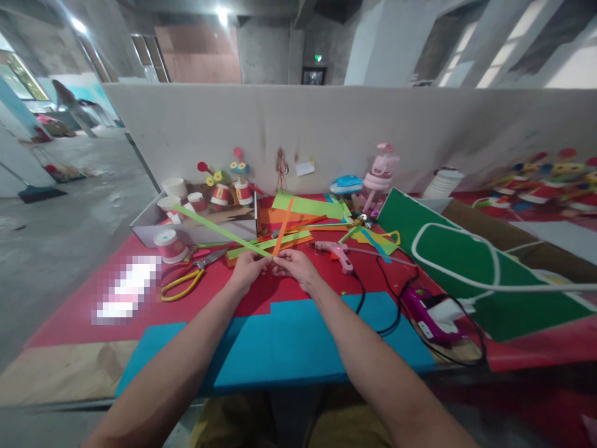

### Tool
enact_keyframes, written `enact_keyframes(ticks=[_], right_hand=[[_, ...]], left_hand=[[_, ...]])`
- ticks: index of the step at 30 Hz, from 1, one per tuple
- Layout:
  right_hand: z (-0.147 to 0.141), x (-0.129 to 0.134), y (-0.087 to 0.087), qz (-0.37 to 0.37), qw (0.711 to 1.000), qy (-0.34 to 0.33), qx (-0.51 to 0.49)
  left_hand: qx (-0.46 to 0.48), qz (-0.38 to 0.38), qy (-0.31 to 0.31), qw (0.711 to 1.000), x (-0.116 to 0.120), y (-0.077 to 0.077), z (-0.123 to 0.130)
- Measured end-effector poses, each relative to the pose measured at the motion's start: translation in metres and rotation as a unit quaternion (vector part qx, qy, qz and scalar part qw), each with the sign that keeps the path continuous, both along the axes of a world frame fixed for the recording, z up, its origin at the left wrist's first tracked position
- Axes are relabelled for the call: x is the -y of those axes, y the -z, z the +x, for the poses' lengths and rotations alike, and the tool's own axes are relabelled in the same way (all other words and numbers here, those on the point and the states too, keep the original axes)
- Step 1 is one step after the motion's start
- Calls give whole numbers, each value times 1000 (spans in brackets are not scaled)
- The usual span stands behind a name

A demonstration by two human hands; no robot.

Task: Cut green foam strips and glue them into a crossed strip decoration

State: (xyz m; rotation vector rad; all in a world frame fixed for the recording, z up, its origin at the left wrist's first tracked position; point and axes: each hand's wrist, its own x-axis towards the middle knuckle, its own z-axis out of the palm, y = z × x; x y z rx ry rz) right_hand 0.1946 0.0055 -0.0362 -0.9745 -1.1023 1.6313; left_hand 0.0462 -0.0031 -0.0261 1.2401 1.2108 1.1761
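Observation:
Between my hands, a long green paper strip (212, 229) and an orange paper strip (283, 229) meet at their near ends, forming a V. My left hand (248, 269) pinches the green strip close to that meeting point. The fingers of my right hand (295, 266) are closed on the orange strip's end, touching the left fingertips. Whether the two ends are glued is hidden by the fingers. Just beyond lie more green and orange strips (298, 239). Yellow-handled scissors (181, 287) rest to the left, and a pink glue gun (339, 254) lies to the right.
A white box (196, 235) holds paper cups and cup figures. One red-and-white cup (170, 246) stands before it. Blue sheets (252, 351) cover the near edge. A purple power strip (431, 317), black cables and a leaning green board (448, 267) occupy the right. A pink fan (381, 168) stands behind.

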Motion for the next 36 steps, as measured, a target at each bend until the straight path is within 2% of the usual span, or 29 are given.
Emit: enact_keyframes(ticks=[7, 11, 18, 24, 31, 36], right_hand=[[-9, 2, 5, 25, 998, 55, 5], [-9, 2, 3, 21, 999, 37, -5], [-5, 1, 2, -5, 999, 30, -38], [-12, 3, 3, 6, 994, 90, -56], [-12, 3, 3, 0, 995, 80, -62], [-14, 3, 2, 4, 992, 107, -74]], left_hand=[[18, -7, -11, 1000, 1, 0, 0], [0, 5, -17, 1000, -1, 2, -1], [22, -9, 11, 1000, 0, -1, -1], [64, -3, 36, 997, 2, -3, 1], [56, -16, 37, 998, 2, -4, 0], [81, -9, 49, 995, 3, -5, 1]])
